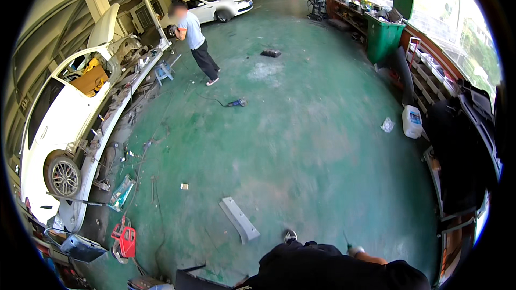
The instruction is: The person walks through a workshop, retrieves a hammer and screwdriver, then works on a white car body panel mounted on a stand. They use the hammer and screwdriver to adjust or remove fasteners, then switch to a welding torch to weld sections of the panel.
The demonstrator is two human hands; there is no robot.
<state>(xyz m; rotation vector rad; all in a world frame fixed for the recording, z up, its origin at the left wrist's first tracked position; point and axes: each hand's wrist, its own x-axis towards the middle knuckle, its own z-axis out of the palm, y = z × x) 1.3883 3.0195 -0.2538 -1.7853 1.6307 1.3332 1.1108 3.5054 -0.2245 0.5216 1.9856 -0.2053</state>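
At the far left a white car (pixel 54 123) sits stripped on a repair frame, with a red tool (pixel 127 240) on the green floor (pixel 301 145) below it. Farther back, another person (pixel 192 35) stands at the car's front. A blue power tool (pixel 236 102) lies well apart from everyone. The grey metal strip (pixel 239 219) lies flat near the wearer's shoe (pixel 290 234), untouched. I judge this a walking moment between jobs, with nothing gripped for certain. The left hand is out of view. The right hand (pixel 355 249) barely shows above the dark sleeve, and I cannot tell whether it is closed. Picking up the strip would call for stooping down to the left.
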